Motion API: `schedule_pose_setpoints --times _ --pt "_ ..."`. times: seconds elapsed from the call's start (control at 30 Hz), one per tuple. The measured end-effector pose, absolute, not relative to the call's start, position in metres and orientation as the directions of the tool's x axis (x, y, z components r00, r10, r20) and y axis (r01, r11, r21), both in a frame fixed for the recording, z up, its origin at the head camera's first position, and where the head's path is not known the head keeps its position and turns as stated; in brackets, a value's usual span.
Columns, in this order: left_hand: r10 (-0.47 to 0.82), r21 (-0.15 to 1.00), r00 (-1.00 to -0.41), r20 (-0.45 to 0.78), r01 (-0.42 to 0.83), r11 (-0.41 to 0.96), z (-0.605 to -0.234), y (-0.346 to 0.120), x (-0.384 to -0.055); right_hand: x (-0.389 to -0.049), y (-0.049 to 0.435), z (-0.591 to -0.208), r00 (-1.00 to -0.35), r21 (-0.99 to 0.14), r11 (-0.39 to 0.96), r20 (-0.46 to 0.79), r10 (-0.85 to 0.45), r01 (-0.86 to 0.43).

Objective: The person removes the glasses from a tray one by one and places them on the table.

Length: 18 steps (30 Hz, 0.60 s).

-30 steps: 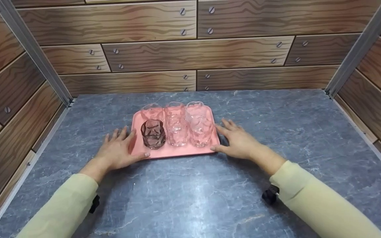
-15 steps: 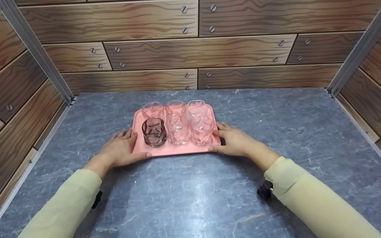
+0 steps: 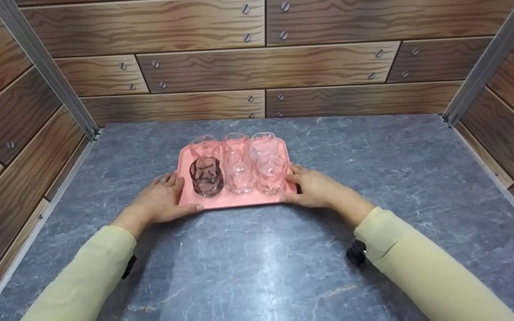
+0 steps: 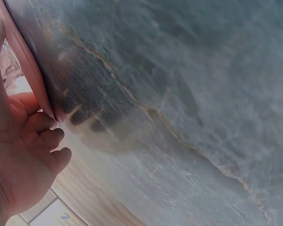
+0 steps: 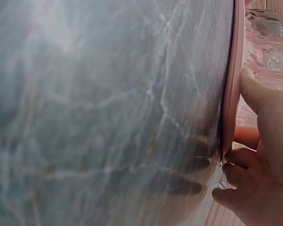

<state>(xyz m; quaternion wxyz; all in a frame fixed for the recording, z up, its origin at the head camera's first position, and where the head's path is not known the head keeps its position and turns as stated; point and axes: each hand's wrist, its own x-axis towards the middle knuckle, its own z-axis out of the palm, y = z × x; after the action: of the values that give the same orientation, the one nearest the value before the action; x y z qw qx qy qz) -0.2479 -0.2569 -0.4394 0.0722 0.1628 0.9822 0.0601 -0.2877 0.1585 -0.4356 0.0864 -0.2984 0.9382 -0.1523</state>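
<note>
A pink tray (image 3: 239, 201) lies on the grey marbled table, with faceted glasses standing on it in two rows. One smoky-brown glass (image 3: 206, 178) is at the front left, and clear glasses (image 3: 239, 179) fill the other places. My left hand (image 3: 159, 203) grips the tray's left side, thumb along the front rim. At the opposite side, my right hand (image 3: 315, 189) holds the edge, its thumb by the front right corner. Both wrist views show bent fingers (image 4: 50, 139) at the tray's rim (image 5: 234, 70); the fingertips near the underside are partly hidden.
Wood-patterned panels (image 3: 203, 71) enclose the table at the back and both sides. Grey metal posts (image 3: 484, 58) stand at the back corners. The marbled tabletop (image 3: 248, 258) stretches in front of the tray and to both sides of it.
My right hand has moved in to the left, and its spread fingers have bent onto the tray's edge. The left hand's fingers have drawn in too. The glasses keep their places on the tray.
</note>
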Motion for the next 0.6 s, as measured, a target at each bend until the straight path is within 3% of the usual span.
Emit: schedule_pose_setpoints --times 0.6 --pt "0.343 0.152 -0.930 -0.133 0.323 0.934 -0.4384 -0.2551 -0.2420 -0.2783 0.1621 -0.4325 -0.807 -0.325 0.785 -0.096 -0.582 -0.528"
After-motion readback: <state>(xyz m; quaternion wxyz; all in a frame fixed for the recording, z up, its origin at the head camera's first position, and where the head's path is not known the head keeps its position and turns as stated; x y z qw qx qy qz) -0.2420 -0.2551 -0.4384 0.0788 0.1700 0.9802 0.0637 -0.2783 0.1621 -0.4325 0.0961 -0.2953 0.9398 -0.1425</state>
